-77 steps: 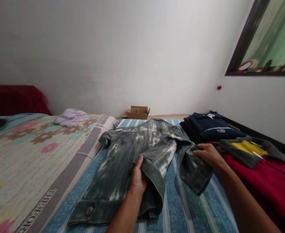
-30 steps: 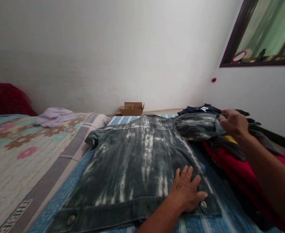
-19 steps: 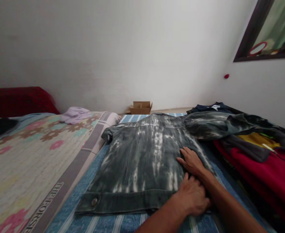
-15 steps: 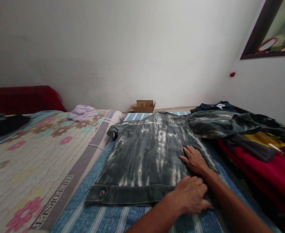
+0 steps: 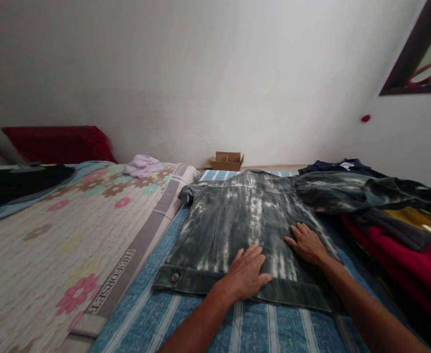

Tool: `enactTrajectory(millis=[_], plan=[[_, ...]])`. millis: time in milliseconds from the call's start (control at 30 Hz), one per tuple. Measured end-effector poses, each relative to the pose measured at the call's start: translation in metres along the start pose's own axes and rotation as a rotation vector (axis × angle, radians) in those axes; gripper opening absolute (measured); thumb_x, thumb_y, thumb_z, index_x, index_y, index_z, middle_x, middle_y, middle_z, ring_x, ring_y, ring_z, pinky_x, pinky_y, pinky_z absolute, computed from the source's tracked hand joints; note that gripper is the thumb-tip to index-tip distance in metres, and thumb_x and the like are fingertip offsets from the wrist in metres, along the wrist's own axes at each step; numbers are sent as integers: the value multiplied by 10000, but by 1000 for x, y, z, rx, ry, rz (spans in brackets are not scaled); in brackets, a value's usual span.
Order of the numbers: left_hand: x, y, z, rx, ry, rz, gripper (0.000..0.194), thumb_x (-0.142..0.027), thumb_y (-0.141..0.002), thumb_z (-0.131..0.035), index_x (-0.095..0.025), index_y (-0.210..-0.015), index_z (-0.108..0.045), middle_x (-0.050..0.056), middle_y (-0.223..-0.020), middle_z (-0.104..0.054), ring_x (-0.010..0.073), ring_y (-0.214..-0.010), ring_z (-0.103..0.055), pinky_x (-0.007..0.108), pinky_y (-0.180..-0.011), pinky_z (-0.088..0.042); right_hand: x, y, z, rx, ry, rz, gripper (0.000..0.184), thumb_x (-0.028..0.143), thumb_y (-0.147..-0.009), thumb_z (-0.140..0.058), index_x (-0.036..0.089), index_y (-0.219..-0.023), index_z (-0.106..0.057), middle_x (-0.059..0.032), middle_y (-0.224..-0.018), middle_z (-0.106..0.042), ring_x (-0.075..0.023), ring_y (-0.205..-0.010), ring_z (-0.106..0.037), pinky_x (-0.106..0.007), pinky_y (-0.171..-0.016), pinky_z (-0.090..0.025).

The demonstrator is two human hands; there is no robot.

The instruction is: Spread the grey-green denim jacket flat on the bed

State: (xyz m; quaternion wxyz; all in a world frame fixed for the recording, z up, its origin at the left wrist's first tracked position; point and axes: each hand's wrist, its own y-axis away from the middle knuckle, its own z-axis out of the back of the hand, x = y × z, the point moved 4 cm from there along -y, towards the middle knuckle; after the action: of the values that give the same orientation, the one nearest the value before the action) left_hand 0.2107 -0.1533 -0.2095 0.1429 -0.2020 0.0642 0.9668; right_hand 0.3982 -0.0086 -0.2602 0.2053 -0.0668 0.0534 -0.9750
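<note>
A dark grey-green denim jacket [image 5: 237, 220] with whitish bleached streaks lies back side up on a blue striped sheet [image 5: 186, 323]. Its hem band, with a metal button at the left end, faces me. The right sleeve stretches out over a clothes pile, while the left sleeve is mostly hidden, folded under. My left hand [image 5: 248, 274] rests flat on the jacket just above the hem, fingers spread. Farther up on the right side, my right hand [image 5: 306, 243] also lies on the cloth with its fingers apart. Neither hand grips anything.
Clothes in red, grey and yellow [image 5: 402, 245] are heaped at the right. On the left is a flowered bedspread [image 5: 101, 225] with a lilac cloth [image 5: 143, 165] and a black garment [image 5: 24, 184]. A small cardboard box [image 5: 227, 161] stands by the wall.
My left hand has moved left along the hem from the jacket's right corner, and its curled fingers have spread flat. My right hand stays on the jacket's right side. The view has turned slightly left.
</note>
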Motion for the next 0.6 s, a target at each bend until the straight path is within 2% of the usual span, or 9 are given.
enactTrajectory(millis=[133, 200, 300, 400, 467, 600], plan=[[7, -9, 23, -131, -20, 5, 211, -294, -859, -500, -182, -987, -626, 79, -1158, -616, 213, -1141, -525, 350, -984, -372, 31, -4, 21, -1, -111, 41, 289, 359, -858, -494, 162, -1021, -628, -141, -1040, -622, -277, -993, -584, -372, -827, -427], [20, -16, 31, -225, -51, 95, 175, -260, -861, -494, -175, -936, -627, 69, -1052, -639, 198, -1031, -577, 312, -918, -413, 60, -11, 31, -24, -239, 117, 252, 322, -864, -479, 171, -986, -639, -122, -1007, -634, -251, -908, -615, -341, -764, -443], [47, -24, 41, -352, -81, 267, 183, -212, -874, -470, -158, -958, -623, 78, -1020, -641, 191, -986, -589, 283, -871, -431, 107, -23, 37, -52, -366, 208, 255, 313, -881, -461, 176, -989, -647, -104, -1001, -649, -223, -898, -624, -307, -759, -448], [72, -28, 49, -437, -99, 395, 174, -164, -868, -471, -149, -939, -629, 83, -987, -647, 190, -962, -593, 277, -850, -430, 147, -28, 30, -45, -405, 267, 229, 289, -891, -452, 193, -965, -647, -69, -938, -662, -194, -871, -624, -284, -758, -456], [87, -29, 56, -492, -102, 470, 169, -138, -864, -467, -150, -903, -630, 77, -943, -649, 182, -916, -602, 272, -820, -433, 163, -24, 21, -58, -419, 320, 197, 253, -881, -469, 194, -929, -651, -70, -946, -659, -195, -899, -612, -296, -799, -455], [110, -31, 68, -621, -99, 557, 158, -133, -852, -493, -157, -934, -625, 64, -960, -640, 173, -896, -600, 264, -792, -439, 169, -13, 4, -179, -474, 414, 194, 198, -860, -494, 181, -944, -667, -102, -1106, -632, -228, -1083, -542, -362, -956, -402]])
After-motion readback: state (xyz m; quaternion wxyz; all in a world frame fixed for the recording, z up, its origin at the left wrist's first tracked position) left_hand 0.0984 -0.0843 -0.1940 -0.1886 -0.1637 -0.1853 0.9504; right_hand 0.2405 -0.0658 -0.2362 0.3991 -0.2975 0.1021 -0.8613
